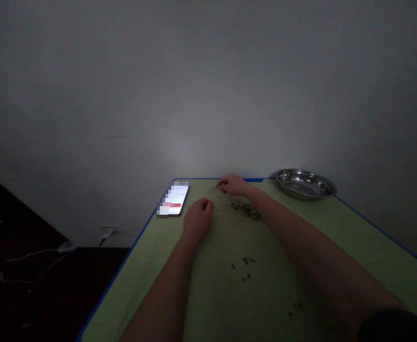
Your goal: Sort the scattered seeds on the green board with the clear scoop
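My right hand (232, 184) is near the far edge of the green table, its fingertips pinched together over a clear, see-through item (213, 191) that looks like a shallow dish or plastic. Whatever sits between those fingertips is too small to make out. A pile of small dark bits (247, 211), like seeds or beans, lies just nearer than my right wrist. My left hand (198, 216) rests on the table left of the pile with its fingers curled in; their inside is hidden. A few loose bits (220, 209) lie between my left hand and the pile.
A phone (175, 202) with a lit screen lies at the left edge. At the far right corner stands a round steel basin (305, 185). More dark bits (246, 261) are scattered nearer on the table (226, 308). Behind rises a wall (208, 95); cables (33, 259) trail at left.
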### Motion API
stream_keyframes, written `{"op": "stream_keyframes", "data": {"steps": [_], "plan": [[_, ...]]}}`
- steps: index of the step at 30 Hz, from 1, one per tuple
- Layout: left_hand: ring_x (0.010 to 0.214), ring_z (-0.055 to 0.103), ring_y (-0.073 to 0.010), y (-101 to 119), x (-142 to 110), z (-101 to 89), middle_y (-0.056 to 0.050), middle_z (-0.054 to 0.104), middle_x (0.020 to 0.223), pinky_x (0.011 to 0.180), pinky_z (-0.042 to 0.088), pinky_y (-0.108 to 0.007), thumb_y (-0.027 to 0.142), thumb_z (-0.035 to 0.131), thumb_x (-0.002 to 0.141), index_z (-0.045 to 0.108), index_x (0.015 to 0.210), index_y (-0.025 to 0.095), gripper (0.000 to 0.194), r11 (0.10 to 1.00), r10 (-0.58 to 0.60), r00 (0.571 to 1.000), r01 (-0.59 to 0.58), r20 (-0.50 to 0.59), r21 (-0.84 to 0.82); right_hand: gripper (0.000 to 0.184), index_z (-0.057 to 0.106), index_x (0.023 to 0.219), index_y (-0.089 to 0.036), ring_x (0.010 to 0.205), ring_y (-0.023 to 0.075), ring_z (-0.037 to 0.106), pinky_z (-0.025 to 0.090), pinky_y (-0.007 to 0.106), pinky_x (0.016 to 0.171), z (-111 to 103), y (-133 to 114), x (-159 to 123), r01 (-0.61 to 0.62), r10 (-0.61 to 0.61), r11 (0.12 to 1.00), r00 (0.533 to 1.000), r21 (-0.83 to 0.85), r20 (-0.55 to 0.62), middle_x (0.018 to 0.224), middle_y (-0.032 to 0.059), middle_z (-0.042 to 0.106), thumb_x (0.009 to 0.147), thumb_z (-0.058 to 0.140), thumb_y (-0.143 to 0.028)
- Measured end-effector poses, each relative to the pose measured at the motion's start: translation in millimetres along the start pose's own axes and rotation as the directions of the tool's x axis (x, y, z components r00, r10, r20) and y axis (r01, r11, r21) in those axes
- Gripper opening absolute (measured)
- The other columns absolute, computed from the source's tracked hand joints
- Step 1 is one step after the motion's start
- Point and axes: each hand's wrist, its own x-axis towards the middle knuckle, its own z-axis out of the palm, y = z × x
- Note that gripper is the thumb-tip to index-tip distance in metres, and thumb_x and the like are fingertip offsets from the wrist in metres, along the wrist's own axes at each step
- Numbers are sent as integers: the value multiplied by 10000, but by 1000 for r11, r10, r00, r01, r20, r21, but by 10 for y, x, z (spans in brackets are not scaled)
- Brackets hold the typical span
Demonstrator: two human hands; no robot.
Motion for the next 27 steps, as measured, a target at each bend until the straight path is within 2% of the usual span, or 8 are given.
{"op": "stream_keyframes", "data": {"steps": [5, 9, 16, 27], "plan": [[593, 490, -135, -8, 20, -1, -9, 560, 616, 556, 306, -253, 341, 398, 800, 601, 685, 177, 285, 999, -16, 999, 14, -43, -51, 256, 716, 994, -135, 725, 148, 636, 440, 211, 653, -135, 224, -10, -80, 78, 996, 995, -40, -64, 801, 75, 725, 827, 531, -192], [600, 483, -133, -7, 31, -23, 1, 537, 603, 560, 302, -255, 323, 389, 797, 560, 647, 178, 270, 995, -40, 988, 26, -150, -93, 245, 724, 980, -148, 745, 161, 644, 447, 221, 683, -69, 305, -45, -124, 119, 991, 990, -56, -80, 800, 74, 726, 808, 556, -194], [586, 465, -129, 6, 27, -33, 6, 534, 594, 558, 295, -256, 322, 388, 796, 572, 650, 176, 277, 994, -30, 984, 10, -173, -112, 244, 728, 981, -172, 780, 164, 650, 452, 219, 717, 94, 211, -36, -90, 88, 995, 994, -33, -65, 848, 68, 730, 808, 568, -234], [596, 475, -125, 16, 27, -43, 14, 523, 585, 559, 305, -252, 327, 384, 798, 564, 640, 177, 283, 995, -30, 984, 13, -176, -97, 246, 726, 976, -153, 767, 164, 637, 449, 226, 686, 148, -22, -104, 56, -56, 998, 998, 5, -15, 860, 79, 728, 797, 576, -233]]}}
